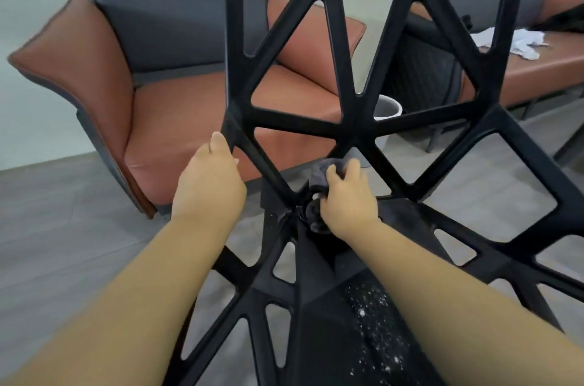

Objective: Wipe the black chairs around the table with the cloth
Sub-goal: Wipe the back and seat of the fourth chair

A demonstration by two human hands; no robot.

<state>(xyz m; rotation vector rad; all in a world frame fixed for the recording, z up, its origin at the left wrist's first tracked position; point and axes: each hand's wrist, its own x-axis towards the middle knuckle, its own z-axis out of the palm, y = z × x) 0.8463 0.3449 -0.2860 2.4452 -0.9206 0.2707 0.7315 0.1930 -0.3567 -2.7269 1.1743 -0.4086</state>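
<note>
1 black chair (pixel 357 129), cloth (pixel 317 178) against it, partly hides sofa (pixel 158 120) and bin (pixel 387 107) behind.

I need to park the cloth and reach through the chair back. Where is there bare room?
Bare: the orange-brown leather sofa seat, between its armrest and the loose cushion. The upper openings of the black lattice chair look wide enough for a hand. Crowded: the strut junction where the right hand holds the grey cloth; white cloths lie on the bench.
</note>
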